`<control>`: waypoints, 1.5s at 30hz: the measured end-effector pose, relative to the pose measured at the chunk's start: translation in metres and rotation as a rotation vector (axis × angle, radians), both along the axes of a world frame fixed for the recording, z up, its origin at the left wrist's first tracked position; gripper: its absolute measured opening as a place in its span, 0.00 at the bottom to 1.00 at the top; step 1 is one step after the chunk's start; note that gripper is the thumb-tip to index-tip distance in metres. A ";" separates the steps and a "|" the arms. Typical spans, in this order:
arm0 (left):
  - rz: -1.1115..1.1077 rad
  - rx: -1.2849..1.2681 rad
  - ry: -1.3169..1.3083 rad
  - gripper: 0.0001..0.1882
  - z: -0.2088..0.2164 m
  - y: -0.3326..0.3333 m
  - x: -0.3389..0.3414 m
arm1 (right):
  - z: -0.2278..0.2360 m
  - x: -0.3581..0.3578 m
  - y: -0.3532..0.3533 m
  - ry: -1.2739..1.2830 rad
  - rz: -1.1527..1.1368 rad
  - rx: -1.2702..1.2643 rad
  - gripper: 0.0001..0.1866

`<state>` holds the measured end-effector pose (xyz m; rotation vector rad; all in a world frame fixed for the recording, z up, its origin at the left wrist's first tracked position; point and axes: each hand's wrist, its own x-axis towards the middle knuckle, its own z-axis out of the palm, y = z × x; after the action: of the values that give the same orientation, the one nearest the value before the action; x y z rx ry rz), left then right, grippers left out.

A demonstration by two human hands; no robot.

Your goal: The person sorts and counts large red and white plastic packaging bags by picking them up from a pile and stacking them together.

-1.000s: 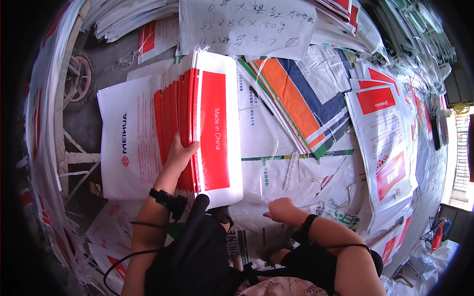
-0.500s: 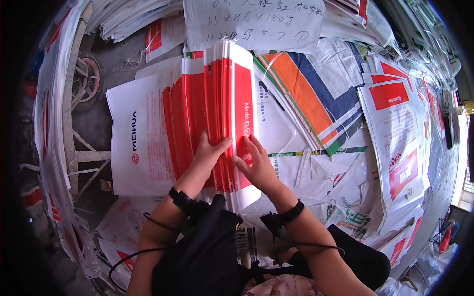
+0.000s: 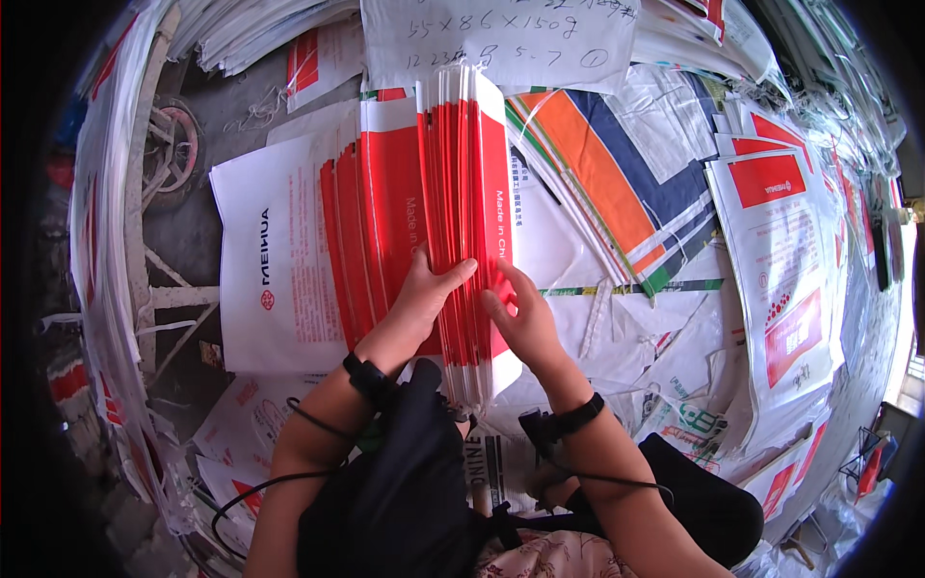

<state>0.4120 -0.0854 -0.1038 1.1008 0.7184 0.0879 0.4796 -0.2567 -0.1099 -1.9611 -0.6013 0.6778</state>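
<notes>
Upright between my hands stands a thick stack of folded red and white woven sacks [image 3: 467, 207], its pleated edges facing up. My left hand [image 3: 424, 299] is closed on its left side, the thumb lying across the red folds and the fingers partly hidden against the stack. My right hand [image 3: 528, 320] presses on the right side with curled fingers and thumb, a small gap between them. Left of the stack, more overlapping red and white sacks [image 3: 381, 183] lie fanned out, the outermost sack [image 3: 265, 222] showing a white face with dark and red print.
A white sheet with handwriting [image 3: 496, 39] lies at the far side. To the right are striped orange, blue and green sacks [image 3: 602, 173] and a pile of white and red sacks [image 3: 766, 260]. A metal frame with a wheel [image 3: 173, 144] stands at the left.
Both my hands and the upright stack have shifted slightly right. The stack's folded edges show wider, and more of the red face of the sacks to its left is uncovered.
</notes>
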 end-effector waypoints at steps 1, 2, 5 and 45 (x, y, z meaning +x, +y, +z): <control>0.005 0.008 0.015 0.42 -0.001 0.000 0.000 | -0.002 -0.003 0.001 0.101 -0.110 0.112 0.29; 0.010 0.016 0.031 0.41 -0.001 0.000 -0.001 | -0.002 -0.005 0.002 0.204 -0.220 0.224 0.28; 0.013 0.027 0.029 0.40 -0.001 0.000 -0.002 | -0.003 -0.001 0.003 -0.065 -0.214 0.224 0.29; -0.015 0.003 0.033 0.41 0.009 -0.001 -0.005 | 0.026 -0.001 0.012 -0.193 -0.063 -0.067 0.23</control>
<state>0.4073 -0.0863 -0.0944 1.1120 0.7396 0.0581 0.4783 -0.2449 -0.0839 -2.1147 -0.6373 0.4783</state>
